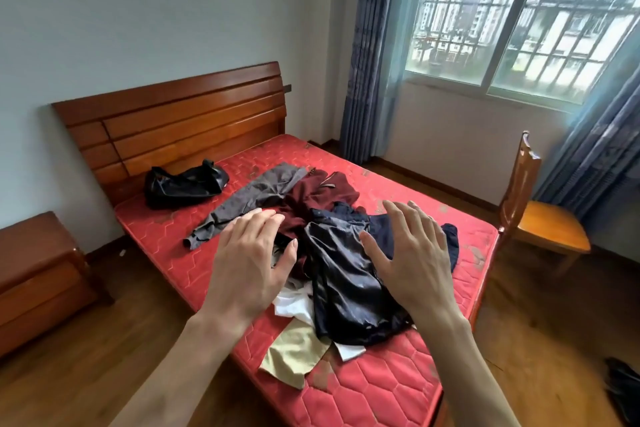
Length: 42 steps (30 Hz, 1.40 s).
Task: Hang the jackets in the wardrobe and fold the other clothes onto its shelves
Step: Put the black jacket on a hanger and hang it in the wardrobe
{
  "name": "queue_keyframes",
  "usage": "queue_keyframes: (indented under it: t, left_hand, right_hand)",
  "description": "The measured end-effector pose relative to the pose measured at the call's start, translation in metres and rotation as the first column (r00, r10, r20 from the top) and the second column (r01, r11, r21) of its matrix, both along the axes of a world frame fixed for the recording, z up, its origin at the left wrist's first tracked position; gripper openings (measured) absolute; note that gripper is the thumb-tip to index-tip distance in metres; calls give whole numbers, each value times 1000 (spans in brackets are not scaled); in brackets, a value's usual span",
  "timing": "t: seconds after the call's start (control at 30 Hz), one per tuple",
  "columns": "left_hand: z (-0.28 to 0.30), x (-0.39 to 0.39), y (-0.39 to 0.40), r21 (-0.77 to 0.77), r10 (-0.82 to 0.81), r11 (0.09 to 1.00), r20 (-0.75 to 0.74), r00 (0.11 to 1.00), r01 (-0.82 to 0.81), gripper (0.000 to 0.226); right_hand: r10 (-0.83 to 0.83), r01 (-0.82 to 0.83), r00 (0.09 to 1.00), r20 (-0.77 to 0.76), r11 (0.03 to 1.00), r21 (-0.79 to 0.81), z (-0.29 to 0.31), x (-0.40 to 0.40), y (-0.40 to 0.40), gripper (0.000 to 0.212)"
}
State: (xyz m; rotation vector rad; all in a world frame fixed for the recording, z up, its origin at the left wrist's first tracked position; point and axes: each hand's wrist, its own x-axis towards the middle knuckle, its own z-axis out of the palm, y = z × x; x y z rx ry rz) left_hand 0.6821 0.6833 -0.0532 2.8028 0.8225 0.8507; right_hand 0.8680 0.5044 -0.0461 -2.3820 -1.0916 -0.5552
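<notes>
- Red mattress (381,388) beneath both hands, carrying a heap of clothes (343,274).
- Left hand (249,263) and right hand (412,253): fingers spread, empty.
- White garment (294,305) below left hand, mostly buried.

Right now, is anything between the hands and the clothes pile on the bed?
Nothing visible. Both hands, left and right, hover open just above the clothes pile on the mattress.
</notes>
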Motion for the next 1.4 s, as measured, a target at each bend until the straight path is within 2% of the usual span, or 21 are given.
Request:
queue_keyframes:
  t: [0.23, 0.47, 0.73, 0.9, 1.07, 1.4]
  left_hand:
    - [-20, 62, 72, -43, -87, 995, 28, 996, 88, 55]
    - [-23, 126, 175, -59, -194, 979, 16, 981, 195, 54]
    - [-33, 191, 255, -54, -374, 926, 14, 927, 374, 51]
    - [-59, 225, 266, -86, -488, 869, 10, 873, 487, 51]
    - [-90, 254, 264, -114, -533, 840, 13, 846, 531, 49]
    - [-159, 322, 216, -148, -665, 744, -60, 745, 652, 50]
  right_hand:
    - [-86, 86, 996, 14, 996, -22, -12, 45, 60, 77]
    - [-194, 191, 980, -34, 980, -62, -18, 85, 148, 78]
    - [-362, 359, 931, -50, 931, -63, -32, 115, 205, 73]
    - [-444, 442, 896, -18, 894, -79, -51, 127, 208, 65]
    - [-492, 488, 869, -42, 869, -82, -79, 137, 196, 64]
    - [-559, 536, 808, -186, 829, -161, -165, 157, 138, 68]
